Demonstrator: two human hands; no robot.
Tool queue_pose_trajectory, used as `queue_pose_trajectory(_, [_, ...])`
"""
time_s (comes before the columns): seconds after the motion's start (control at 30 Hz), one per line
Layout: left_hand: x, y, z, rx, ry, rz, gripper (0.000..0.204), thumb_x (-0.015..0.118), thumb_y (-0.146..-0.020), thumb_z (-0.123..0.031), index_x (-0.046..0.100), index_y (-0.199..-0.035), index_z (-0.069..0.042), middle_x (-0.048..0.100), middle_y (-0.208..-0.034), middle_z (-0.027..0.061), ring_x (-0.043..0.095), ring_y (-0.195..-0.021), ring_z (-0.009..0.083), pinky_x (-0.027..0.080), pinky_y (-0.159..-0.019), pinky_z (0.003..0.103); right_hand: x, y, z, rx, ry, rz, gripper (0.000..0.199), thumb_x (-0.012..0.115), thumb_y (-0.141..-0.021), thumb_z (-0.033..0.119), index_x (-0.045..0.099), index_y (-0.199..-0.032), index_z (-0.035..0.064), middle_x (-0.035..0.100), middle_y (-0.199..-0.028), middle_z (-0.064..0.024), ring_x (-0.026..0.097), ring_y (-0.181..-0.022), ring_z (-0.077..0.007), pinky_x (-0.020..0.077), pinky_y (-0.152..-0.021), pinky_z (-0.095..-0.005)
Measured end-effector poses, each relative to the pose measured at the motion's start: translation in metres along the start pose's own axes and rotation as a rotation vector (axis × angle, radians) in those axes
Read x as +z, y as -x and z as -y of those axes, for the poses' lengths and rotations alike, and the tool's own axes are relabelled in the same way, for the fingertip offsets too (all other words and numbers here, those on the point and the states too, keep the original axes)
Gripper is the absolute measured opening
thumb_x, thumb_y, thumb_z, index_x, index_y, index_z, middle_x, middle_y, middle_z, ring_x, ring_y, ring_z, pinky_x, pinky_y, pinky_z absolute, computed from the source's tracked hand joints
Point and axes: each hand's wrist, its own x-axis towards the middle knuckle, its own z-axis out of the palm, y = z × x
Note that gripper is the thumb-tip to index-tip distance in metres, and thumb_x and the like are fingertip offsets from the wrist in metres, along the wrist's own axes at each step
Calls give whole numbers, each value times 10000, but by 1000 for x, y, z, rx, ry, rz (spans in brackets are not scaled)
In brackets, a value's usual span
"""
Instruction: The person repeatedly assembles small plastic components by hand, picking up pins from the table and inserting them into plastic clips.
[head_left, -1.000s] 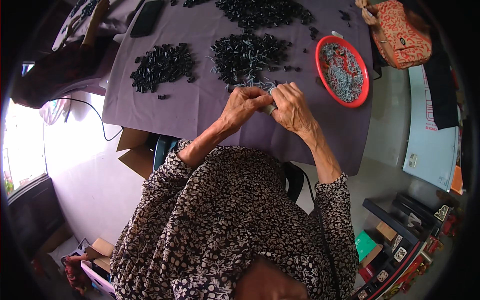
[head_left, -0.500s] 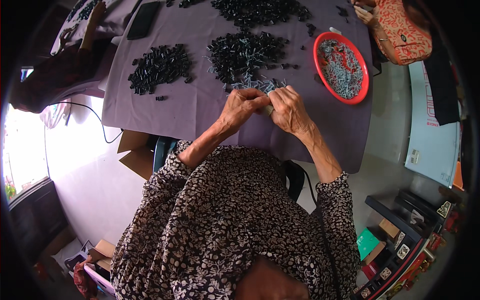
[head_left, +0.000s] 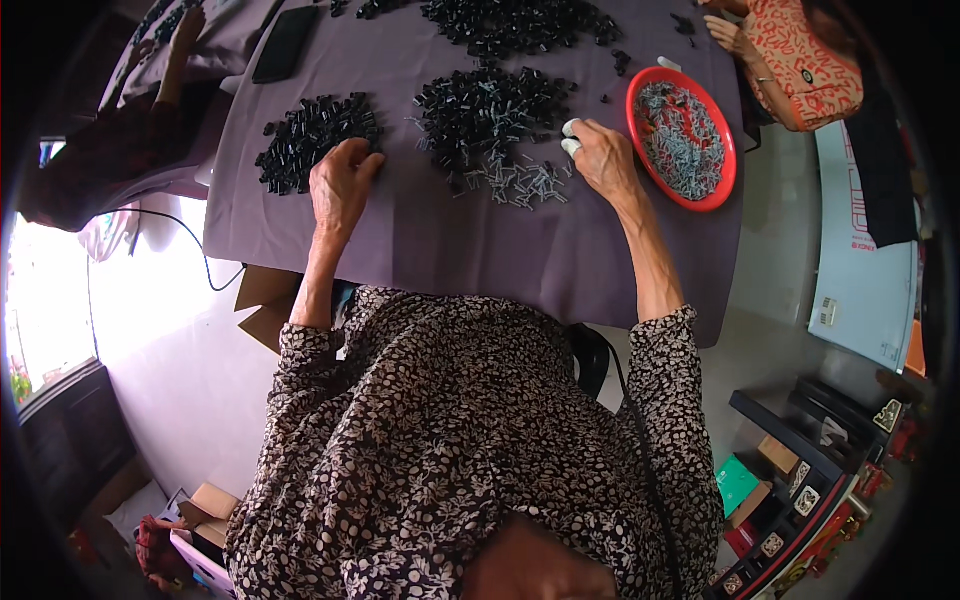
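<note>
While left hand (head_left: 342, 180) touches black pieces (head_left: 315, 135), their axes vary.

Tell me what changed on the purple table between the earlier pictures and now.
Both hands, earlier joined near the table's edge over a small part, have separated. The left hand moved out left to the left heap of small black parts; the right hand moved right, beside the round red plastic tray of grey pieces. Whether either holds anything is unclear. The heaps, tray and purple cloth-covered table stayed put.
</note>
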Motion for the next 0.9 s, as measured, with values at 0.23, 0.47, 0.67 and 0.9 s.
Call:
queue_pose_trajectory(0.23, [9,-1,-37,194,19,-19,231,664,-722,-168,609,-912,-50,606,-817,108,595,-667,257,479,-620,329,1,-7,-1,-36,20,111,106,596,-721,63,535,-795,17,590,-754,-154,575,-684,-349,445,-586,-413])
queue_pose_trajectory(0.47, [55,1,-88,317,242,163,190,639,-737,-132,627,-893,-25,621,-786,110,616,-681,221,481,-614,311,10,-8,-1,-35,27,86,79,552,-699,61,503,-743,17,573,-677,-176,565,-663,-370,431,-567,-436])
queue_pose_trajectory(0.67, [88,-14,-108,260,427,232,196,608,-743,-106,616,-913,-10,630,-780,130,624,-706,233,482,-644,312,10,-3,-12,-61,22,58,97,555,-672,76,486,-734,47,583,-654,-144,555,-627,-331,387,-608,-399])
queue_pose_trajectory(0.9, [108,-24,-112,331,374,211,206,587,-741,-97,614,-925,-8,642,-789,136,634,-719,239,491,-660,312,12,-4,-2,-95,-99,9,96,581,-734,104,503,-746,51,587,-652,-122,558,-627,-322,375,-602,-391])
